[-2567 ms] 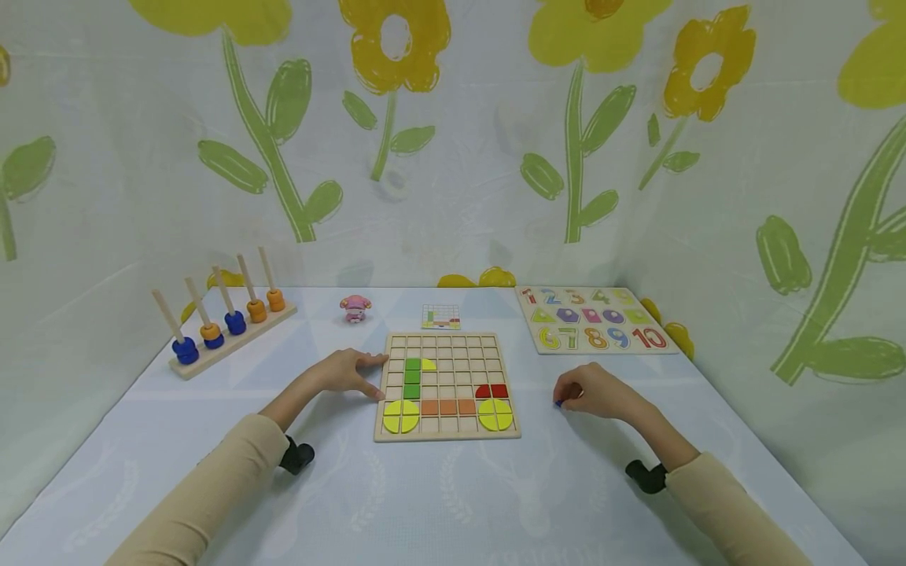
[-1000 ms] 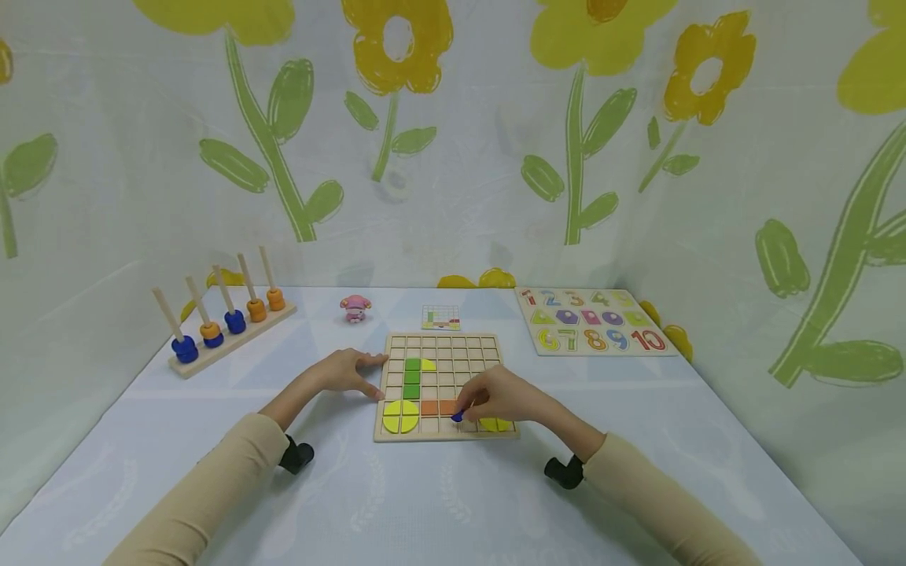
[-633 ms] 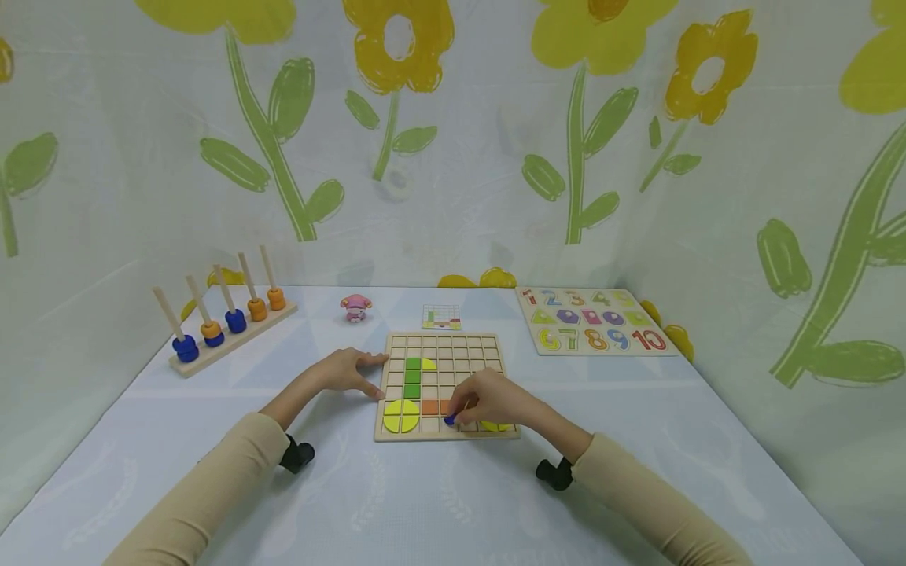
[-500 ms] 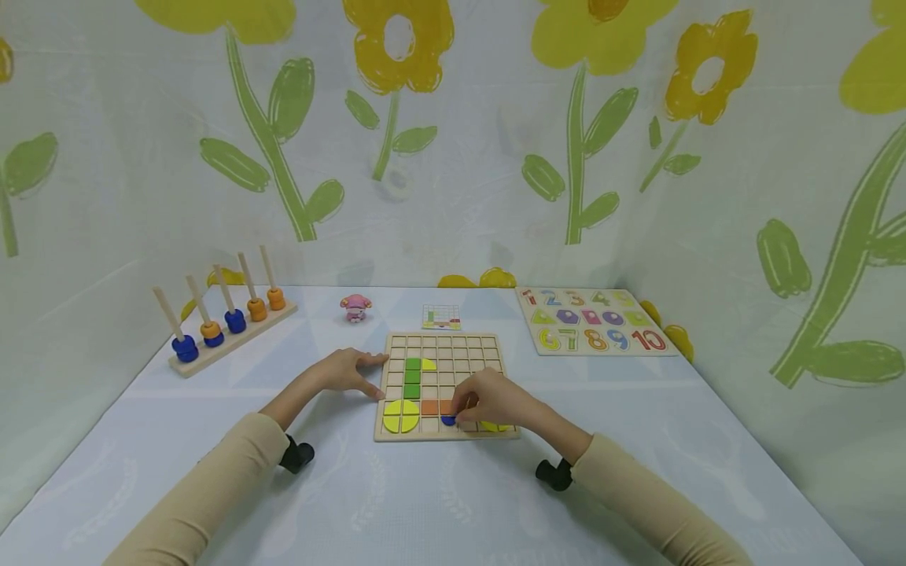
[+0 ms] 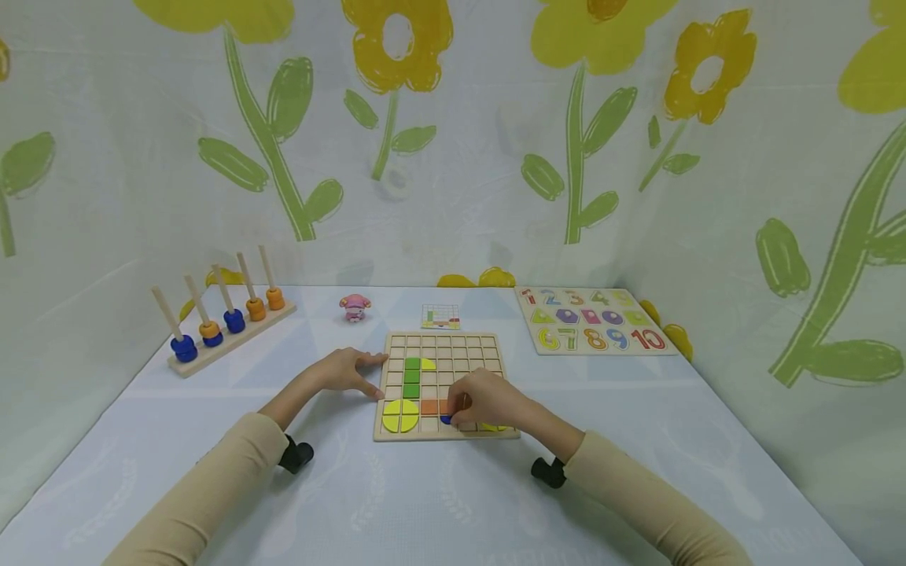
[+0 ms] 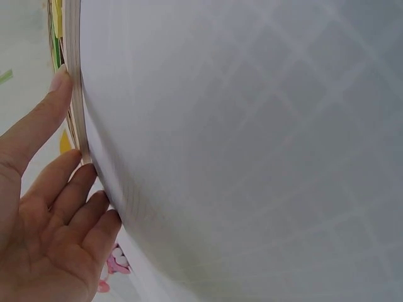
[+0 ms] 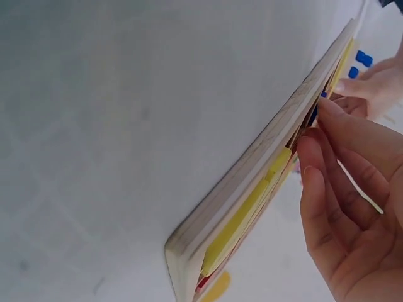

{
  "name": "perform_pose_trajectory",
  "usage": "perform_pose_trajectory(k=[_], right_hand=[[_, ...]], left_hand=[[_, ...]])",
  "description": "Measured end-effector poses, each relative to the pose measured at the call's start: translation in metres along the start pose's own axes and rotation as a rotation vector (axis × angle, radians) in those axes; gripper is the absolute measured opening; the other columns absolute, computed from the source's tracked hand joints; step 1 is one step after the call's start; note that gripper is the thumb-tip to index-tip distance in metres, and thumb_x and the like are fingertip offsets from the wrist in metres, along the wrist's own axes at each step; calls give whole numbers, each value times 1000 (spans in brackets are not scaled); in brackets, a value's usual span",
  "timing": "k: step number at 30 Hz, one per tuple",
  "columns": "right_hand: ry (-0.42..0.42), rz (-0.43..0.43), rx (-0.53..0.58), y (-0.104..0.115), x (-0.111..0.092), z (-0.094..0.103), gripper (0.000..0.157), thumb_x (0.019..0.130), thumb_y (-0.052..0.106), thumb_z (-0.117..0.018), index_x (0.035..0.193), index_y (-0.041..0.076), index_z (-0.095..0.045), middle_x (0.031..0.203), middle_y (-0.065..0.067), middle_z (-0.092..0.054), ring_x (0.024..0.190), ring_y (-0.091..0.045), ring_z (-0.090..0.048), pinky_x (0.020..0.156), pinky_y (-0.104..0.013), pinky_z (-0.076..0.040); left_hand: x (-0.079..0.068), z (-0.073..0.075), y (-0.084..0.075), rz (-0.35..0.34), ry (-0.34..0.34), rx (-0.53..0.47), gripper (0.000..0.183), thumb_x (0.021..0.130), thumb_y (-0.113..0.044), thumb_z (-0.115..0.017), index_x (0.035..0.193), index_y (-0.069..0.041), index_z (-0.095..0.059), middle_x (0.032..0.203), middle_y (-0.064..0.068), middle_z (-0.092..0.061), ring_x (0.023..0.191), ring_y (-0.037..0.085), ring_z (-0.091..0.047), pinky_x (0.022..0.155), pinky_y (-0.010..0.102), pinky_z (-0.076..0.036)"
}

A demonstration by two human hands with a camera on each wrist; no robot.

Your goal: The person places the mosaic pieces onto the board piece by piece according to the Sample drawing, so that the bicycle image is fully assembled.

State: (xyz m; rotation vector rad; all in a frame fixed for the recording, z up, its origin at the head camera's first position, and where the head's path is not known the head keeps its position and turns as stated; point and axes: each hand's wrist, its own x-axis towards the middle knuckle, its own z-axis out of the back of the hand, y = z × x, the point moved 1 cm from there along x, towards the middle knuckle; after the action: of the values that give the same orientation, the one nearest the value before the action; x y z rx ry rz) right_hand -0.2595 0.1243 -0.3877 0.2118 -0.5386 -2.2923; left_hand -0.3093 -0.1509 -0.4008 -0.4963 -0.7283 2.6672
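A square wooden grid board (image 5: 473,343) lies on the table with coloured flat pieces in its cells: green squares (image 5: 412,377), orange squares (image 5: 429,407) and yellow quarter-circles (image 5: 400,417). Over its lower middle, my right hand (image 5: 488,399) holds a blue rounded piece (image 5: 447,420) by thumb and fingertips, low at a bottom-row cell; the hand covers part of it and the cells to the right. My left hand (image 5: 344,371) touches the board's left edge with thumb and index finger. In the left wrist view, that hand's fingers (image 6: 63,189) lie loosely along the edge.
Behind the board lies a small pattern card (image 5: 440,317), with a pink figurine (image 5: 355,307) to its left. A peg stand (image 5: 233,343) with blue and orange beads is at the left. A number puzzle (image 5: 596,319) lies at the back right.
My right hand has come from the table on the right to the board with the blue piece, then shifted slightly left and set it low at the cell. The left hand has stayed put.
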Motion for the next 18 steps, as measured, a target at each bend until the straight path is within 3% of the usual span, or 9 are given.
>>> perform_pose_trajectory(k=[12, 18], right_hand=[[13, -7, 26, -2, -4, 3, 6, 81, 15, -79, 84, 13, -74, 75, 13, -66, 65, -1, -57, 64, -17, -50], [-27, -10, 29, -8, -16, 10, 5, 86, 20, -75, 86, 15, -75, 74, 15, -64, 67, -3, -57, 65, -20, -50]], left_hand=[[1, -1, -1, 39, 1, 12, 81, 77, -37, -81, 145, -14, -45, 146, 26, -38, 136, 44, -32, 105, 61, -30], [2, -2, 0, 32, -2, 15, 81, 76, -37, -81, 145, -14, -45, 146, 26, -38, 136, 44, -32, 105, 61, -30]])
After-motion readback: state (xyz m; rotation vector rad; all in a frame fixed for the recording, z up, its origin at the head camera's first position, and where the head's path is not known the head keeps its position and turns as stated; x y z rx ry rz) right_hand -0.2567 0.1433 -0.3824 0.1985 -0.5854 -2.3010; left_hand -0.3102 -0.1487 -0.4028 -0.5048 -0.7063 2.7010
